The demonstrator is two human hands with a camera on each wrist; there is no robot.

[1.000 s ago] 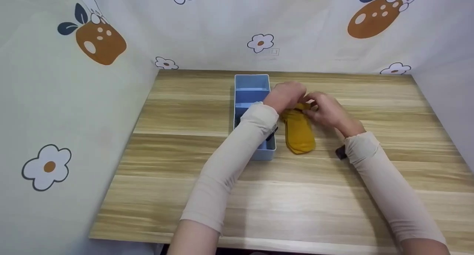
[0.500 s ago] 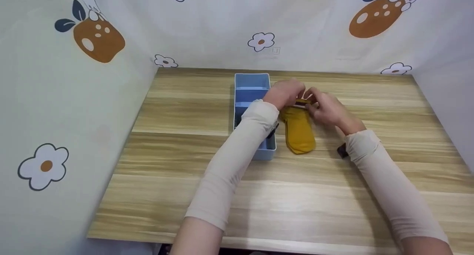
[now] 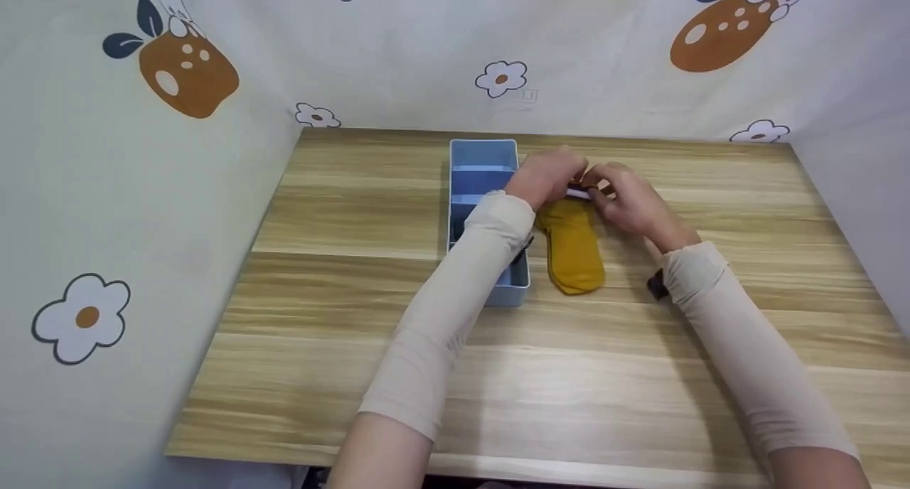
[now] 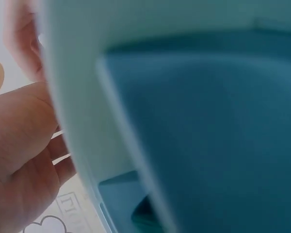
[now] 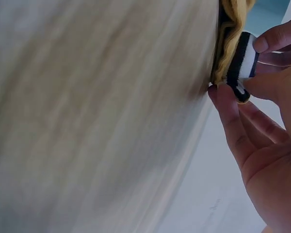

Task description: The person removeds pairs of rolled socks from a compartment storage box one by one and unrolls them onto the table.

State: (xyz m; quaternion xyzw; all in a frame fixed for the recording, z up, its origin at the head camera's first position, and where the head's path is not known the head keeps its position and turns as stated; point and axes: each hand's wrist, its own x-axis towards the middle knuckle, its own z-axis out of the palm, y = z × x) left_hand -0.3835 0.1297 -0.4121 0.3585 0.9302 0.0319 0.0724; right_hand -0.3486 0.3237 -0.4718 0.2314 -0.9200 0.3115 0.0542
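Note:
A pair of mustard-yellow socks [image 3: 576, 258] lies flat on the table, just right of the blue box. Their far end is the cuff [image 5: 243, 60], which shows black and white bands and is turned over in the right wrist view. My left hand [image 3: 549, 178] pinches the cuff from the left, its fingertips partly hidden in the head view. From the right, my right hand [image 3: 627, 199] pinches the same cuff between thumb and fingers. In the left wrist view the blue box wall hides part of the left hand [image 4: 24, 150].
The blue divided box [image 3: 483, 155] stands directly left of the socks, under my left forearm; something dark sits in one compartment. Under my right wrist shows a small dark object [image 3: 657, 285]. The wooden table [image 3: 341, 297] meets patterned cloth walls at the back and sides.
Both hands have shifted slightly away toward the back with the cuff. The cuff has been folded over: first yellow, then a dark stripe, and now a white band shows.

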